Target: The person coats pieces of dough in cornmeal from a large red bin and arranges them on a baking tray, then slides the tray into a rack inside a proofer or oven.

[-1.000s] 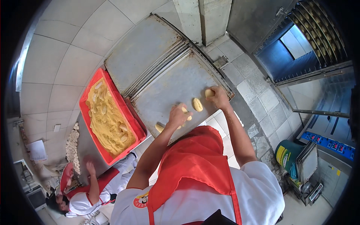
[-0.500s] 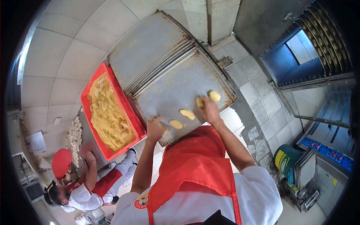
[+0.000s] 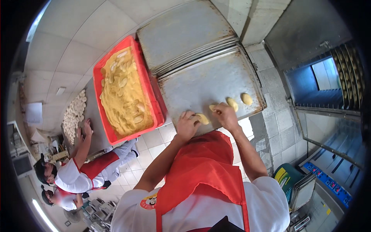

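On the bare metal baking tray (image 3: 208, 85) before me, yellow crumb-coated oval dough pieces lie in a slanting row near the front edge. My left hand (image 3: 187, 127) is at the front left of the tray, its fingers curled against one dough piece (image 3: 202, 118). My right hand (image 3: 228, 118) pinches another dough piece (image 3: 212, 108), mostly covered by the fingers. To the right of that hand lie two more: a dough piece (image 3: 232, 103) close beside it and a dough piece (image 3: 246, 99) nearer the tray's right edge.
A red crate (image 3: 159, 118) of yellow crumbs and dough pieces stands left of the tray. Stacked trays (image 3: 185, 33) lie behind. At left, a co-worker (image 3: 83, 172) reaches toward a pile of pale dough balls (image 3: 76, 116). An open oven cabinet (image 3: 309, 85) with a loaded rack is at right.
The view has shifted, so the tray sits farther right and higher. My right hand has gone from the second dough piece from the right to the third. My left hand has come to the fourth.
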A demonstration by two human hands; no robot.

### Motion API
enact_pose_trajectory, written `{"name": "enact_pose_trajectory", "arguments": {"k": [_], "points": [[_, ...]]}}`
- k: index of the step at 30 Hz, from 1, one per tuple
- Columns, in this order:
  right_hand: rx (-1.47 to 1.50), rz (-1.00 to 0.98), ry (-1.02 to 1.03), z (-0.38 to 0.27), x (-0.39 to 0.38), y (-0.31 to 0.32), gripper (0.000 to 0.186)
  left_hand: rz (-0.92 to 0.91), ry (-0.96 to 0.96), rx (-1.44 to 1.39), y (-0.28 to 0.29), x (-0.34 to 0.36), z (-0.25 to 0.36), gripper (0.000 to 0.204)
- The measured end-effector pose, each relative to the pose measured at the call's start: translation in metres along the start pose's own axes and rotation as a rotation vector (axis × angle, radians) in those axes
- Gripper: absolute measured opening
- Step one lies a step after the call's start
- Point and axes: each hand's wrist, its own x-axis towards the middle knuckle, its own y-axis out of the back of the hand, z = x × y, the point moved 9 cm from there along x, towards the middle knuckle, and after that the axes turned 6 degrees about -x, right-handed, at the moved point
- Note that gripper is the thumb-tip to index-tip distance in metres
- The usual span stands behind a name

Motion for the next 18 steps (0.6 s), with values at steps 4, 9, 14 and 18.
{"name": "enact_pose_trajectory", "arguments": {"k": [4,9,14,18], "points": [[-0.692,-0.161,-0.119,0.012,0.021,-0.068,0.009,0.086,-0.039,-0.011,0.06,0.016,-0.023,0.02],[-0.114,0.007,0.178,-0.156,0.083,-0.148,0.01,0.474,0.155,0.449,0.198,-0.027,-0.176,0.024],[-0.369,-0.239,0.102,-0.172,0.153,-0.354,0.026,0.244,0.339,-0.244,0.224,-0.051,-0.345,0.028],[-0.073,-0.156,0.136,-0.17,0.162,-0.367,0.021,0.312,0.398,-0.888,0.257,-0.058,-0.357,0.033]]}}
